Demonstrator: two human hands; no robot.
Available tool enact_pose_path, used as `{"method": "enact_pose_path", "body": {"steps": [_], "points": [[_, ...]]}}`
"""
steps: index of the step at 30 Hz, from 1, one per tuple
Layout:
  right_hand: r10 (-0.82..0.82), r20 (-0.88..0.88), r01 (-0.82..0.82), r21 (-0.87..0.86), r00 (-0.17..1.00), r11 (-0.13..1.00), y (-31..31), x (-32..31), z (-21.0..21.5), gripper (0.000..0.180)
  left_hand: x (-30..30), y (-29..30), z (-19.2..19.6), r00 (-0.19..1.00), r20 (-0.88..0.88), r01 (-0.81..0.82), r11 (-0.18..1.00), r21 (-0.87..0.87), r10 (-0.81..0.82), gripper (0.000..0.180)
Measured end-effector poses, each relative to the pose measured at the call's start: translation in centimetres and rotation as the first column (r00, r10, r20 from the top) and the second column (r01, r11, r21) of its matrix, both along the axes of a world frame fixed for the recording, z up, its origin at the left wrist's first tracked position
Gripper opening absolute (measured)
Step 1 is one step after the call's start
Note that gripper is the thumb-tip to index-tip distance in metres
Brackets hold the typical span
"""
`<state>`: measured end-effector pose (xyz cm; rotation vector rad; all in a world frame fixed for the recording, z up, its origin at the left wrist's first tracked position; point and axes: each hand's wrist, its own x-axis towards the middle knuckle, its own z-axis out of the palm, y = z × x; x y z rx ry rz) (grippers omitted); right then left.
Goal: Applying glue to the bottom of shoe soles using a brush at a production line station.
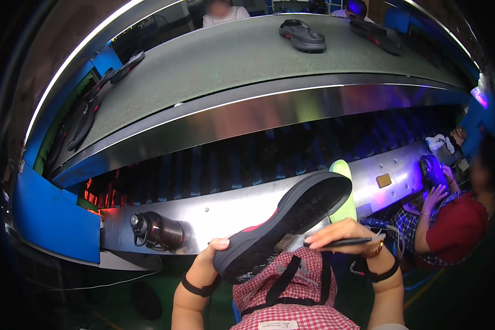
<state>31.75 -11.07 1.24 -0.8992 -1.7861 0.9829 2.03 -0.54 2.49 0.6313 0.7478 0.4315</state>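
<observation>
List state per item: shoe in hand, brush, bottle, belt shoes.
Shoe: tilted, sole up, held by left hand.
Brush: level, in right hand, by the shoe's edge.
Bottle: lying on its side on the metal ledge, capped.
Belt shoes: resting on the belt, untouched.

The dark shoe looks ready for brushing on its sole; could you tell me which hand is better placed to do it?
Probably the right hand: it holds a thin dark tool beside the shoe, while the left hand grips its heel.

Black shoe [283, 223] in both hands (sole upward)
</observation>
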Motion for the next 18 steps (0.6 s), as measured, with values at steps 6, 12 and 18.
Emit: {"method": "enact_pose_path", "body": {"steps": [6,12,18], "points": [[-0.063,0.041,0.064,-0.034,0.997,0.997,-0.5,-0.1,1.7,0.026,-0.3,-0.1,1.1,0.996,-0.070,-0.057,0.998,0.036,0.059,0.063],[-0.105,0.063,0.108,-0.037,0.992,0.993,-1.1,0.3,-1.0,0.024,-0.9,2.0,-1.1,0.988,0.149,0.025,0.996,0.084,-0.037,0.062],[-0.243,-0.072,0.249,0.080,0.967,0.965,-1.8,-4.0,2.8,0.026,1.4,6.4,-10.3,0.730,0.653,-0.086,0.975,-0.206,0.202,0.081]]}}
